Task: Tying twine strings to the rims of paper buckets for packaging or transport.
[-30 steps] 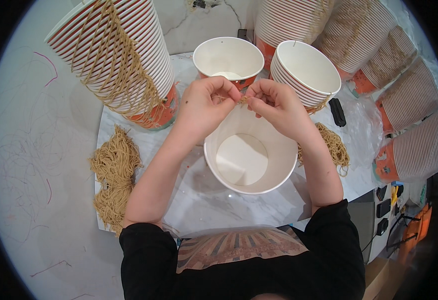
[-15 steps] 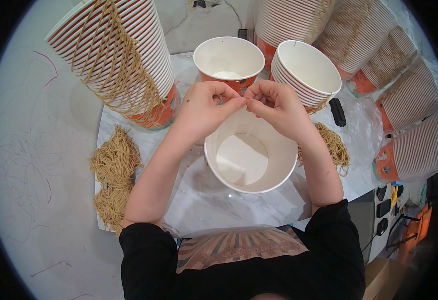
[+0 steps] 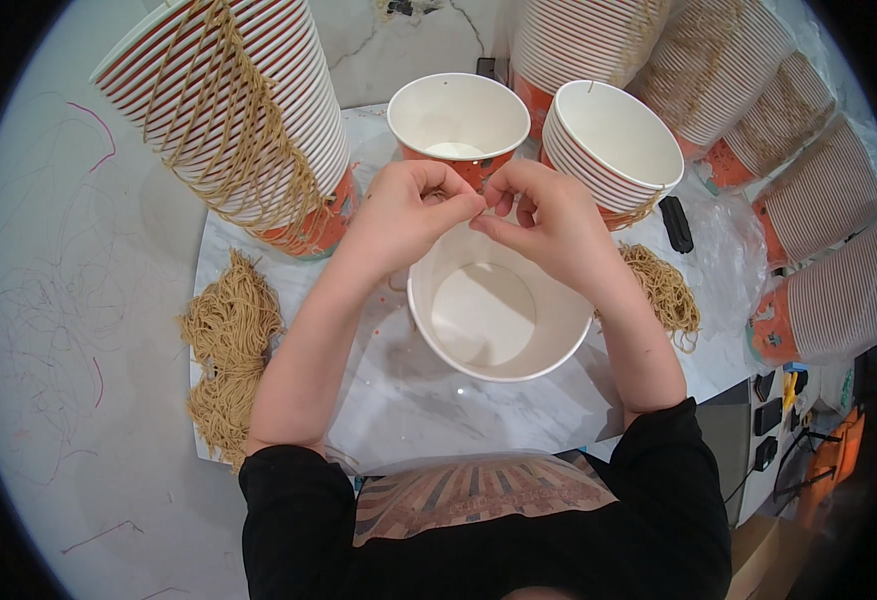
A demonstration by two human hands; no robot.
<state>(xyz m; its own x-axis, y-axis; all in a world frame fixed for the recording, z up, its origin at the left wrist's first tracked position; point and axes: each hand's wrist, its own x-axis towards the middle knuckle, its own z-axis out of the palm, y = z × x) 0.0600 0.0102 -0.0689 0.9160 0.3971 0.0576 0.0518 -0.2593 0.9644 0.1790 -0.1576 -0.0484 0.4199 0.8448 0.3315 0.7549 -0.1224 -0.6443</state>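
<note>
A wide white paper bucket (image 3: 558, 300) stands in front of me on the marbled table, its inside facing up. Over its far rim, my left hand (image 3: 408, 215) is closed in a pinch, thumb against bent fingers. My right hand (image 3: 548, 225) meets it from the other side, fingers curled and thumb low by the rim. Whatever thin thing the fingertips hold is too small to make out. Just beyond the hands stands an orange-and-white paper bucket (image 3: 458, 115), with a short stack of buckets (image 3: 613, 140) at its right.
Tan string bundles lie at the left (image 3: 223, 365) and beside my right forearm (image 3: 663, 290). A tall bucket stack (image 3: 298, 120) draped with string leans at the far left. Plastic-wrapped stacks (image 3: 828, 290) line the right, near a small black object (image 3: 675, 225).
Both hands have shifted slightly left. My right thumb has dropped lower, and the fingertips have come a little apart. The front bucket has moved slightly away from me.
</note>
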